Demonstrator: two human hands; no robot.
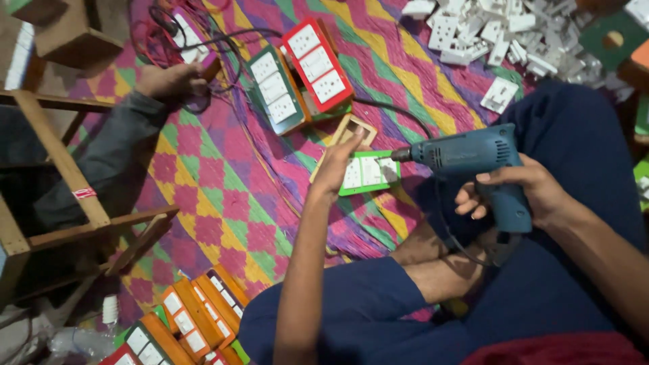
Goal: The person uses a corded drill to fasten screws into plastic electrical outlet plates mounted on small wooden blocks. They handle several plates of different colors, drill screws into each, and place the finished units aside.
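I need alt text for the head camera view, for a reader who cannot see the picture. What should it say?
Seen from above, a seated person's right hand holds a blue electric drill with its tip at a green socket board, which the left hand steadies on a colourful woven mat. Another person's hand rests near cables at upper left; white socket parts lie piled at upper right.
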